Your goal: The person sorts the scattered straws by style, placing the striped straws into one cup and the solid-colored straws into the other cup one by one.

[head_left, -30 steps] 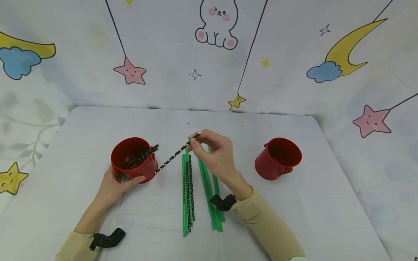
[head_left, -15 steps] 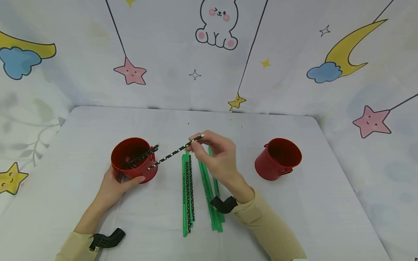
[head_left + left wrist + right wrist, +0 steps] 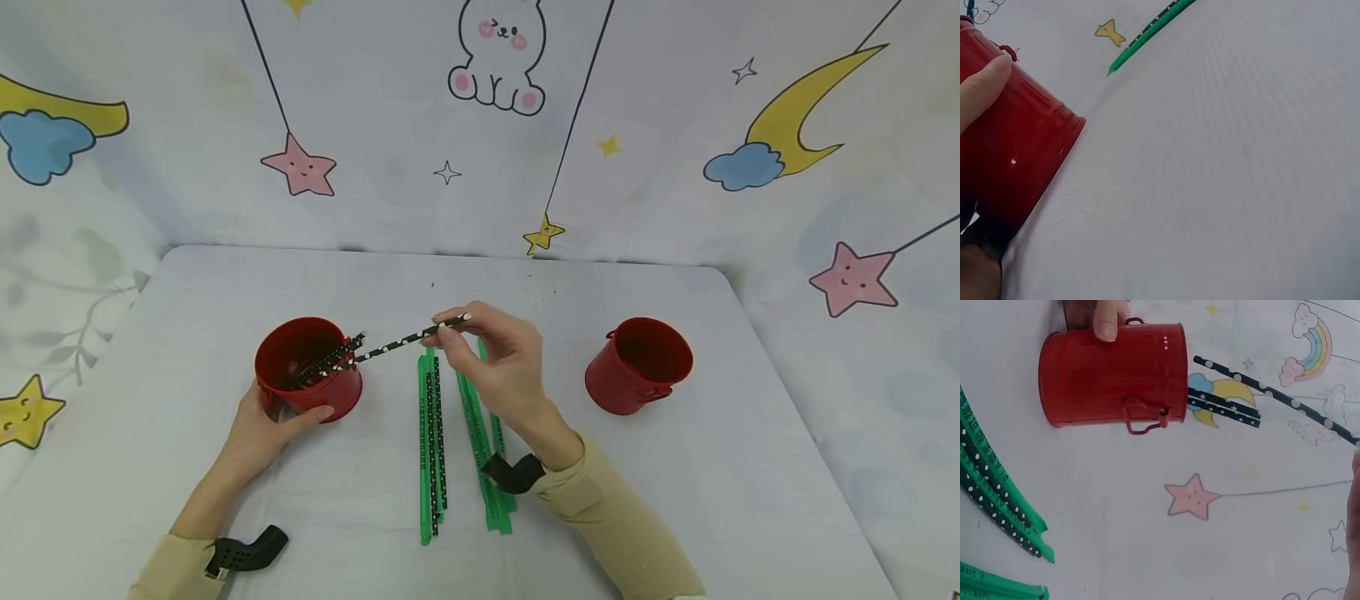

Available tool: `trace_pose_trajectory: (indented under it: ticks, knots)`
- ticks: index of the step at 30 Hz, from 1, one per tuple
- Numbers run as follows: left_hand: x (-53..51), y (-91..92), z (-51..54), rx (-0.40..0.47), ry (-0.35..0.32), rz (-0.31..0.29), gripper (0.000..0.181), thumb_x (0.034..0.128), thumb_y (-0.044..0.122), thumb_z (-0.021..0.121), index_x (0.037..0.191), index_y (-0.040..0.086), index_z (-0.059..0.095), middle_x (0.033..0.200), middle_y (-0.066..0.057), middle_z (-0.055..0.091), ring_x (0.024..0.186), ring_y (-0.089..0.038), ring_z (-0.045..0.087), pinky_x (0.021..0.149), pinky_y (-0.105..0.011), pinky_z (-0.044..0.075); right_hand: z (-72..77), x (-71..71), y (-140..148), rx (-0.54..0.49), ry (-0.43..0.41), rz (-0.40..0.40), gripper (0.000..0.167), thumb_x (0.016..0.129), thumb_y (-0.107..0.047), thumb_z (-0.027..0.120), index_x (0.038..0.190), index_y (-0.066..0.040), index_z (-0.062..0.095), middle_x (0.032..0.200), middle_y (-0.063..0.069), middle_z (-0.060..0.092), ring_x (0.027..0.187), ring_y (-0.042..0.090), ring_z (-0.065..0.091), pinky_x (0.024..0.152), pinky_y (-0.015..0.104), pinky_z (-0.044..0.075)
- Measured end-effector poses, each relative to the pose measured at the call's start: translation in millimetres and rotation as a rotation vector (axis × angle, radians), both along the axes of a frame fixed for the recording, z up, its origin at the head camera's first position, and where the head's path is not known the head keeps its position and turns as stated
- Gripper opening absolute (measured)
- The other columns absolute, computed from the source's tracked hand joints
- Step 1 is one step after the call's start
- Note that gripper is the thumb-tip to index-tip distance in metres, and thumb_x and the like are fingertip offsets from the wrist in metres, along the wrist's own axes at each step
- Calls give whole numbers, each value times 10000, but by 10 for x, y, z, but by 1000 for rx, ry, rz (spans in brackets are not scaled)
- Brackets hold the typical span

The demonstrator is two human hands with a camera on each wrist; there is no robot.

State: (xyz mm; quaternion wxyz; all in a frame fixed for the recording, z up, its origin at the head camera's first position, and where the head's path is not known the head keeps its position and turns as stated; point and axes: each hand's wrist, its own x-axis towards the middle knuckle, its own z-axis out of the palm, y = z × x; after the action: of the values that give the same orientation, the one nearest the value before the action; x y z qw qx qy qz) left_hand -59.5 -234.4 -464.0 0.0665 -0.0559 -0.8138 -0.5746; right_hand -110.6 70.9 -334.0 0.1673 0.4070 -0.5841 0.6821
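On the left of the head view, a small red bucket [image 3: 343, 398] is held by my left hand [image 3: 255, 437], its thumb along the front near the base. Two or more black straws with white marks [image 3: 1225, 407] lean in it and stick out past the rim. My right hand [image 3: 504, 358] pinches a black, white-dotted straw [image 3: 397, 342] near its upper end, between thumb and fingers. The straw slants down toward the bucket. In the right wrist view its lower tip lies just outside the bucket's mouth, apart from the rim.
Several dotted straws [image 3: 440, 442], some in green wrappers, lie in the middle of the white table [image 3: 337, 525]. Another bunch of green-wrapped straws [image 3: 491, 500] lies beside them, partly under my right forearm. A second red bucket [image 3: 618, 379] stands at the right.
The pinched straw has swung flatter, its lower tip moving up and left from beside the bucket to over its rim. My right hand has shifted slightly; the left has stayed still.
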Motion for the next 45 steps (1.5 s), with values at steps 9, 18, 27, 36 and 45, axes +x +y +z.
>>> trace_pose_trajectory:
  ticks: [9,18,27,36,45]
  knots:
    - [3,0,8,6,2,-5,842,813,3,795,1504,138,334,1416,-51,471,1280,-34,426,980,-49,395,-43,11,-29,105,-23,3,154,894,120,597,1037,123,656,882,227,702,843,267,739,830,385,598]
    - [3,5,15,13,6,-14,841,818,-3,788,1508,129,327,1428,-71,460,1291,-42,419,986,-47,388,-81,13,-78,196,-28,13,186,893,143,621,1056,85,692,930,192,731,895,245,726,789,359,604]
    - [2,-1,8,1,-10,-6,850,817,5,793,1513,131,323,1428,-79,461,1281,-25,421,981,-53,396,-77,28,-99,313,23,-29,118,908,65,662,993,22,731,926,118,745,849,170,692,760,296,585]
    - [5,2,10,-4,-4,-9,847,818,9,794,1511,143,324,1418,-23,468,1279,-19,421,979,-48,393,-90,40,-104,393,78,-20,157,896,41,689,1046,18,729,925,90,744,813,119,668,731,240,571]
    - [2,-2,7,-7,-1,-12,853,821,4,786,1516,150,315,1429,-29,456,1287,-27,412,976,-50,400,-98,29,-100,407,74,-22,157,894,15,704,1049,9,730,911,75,746,813,115,691,739,232,574]
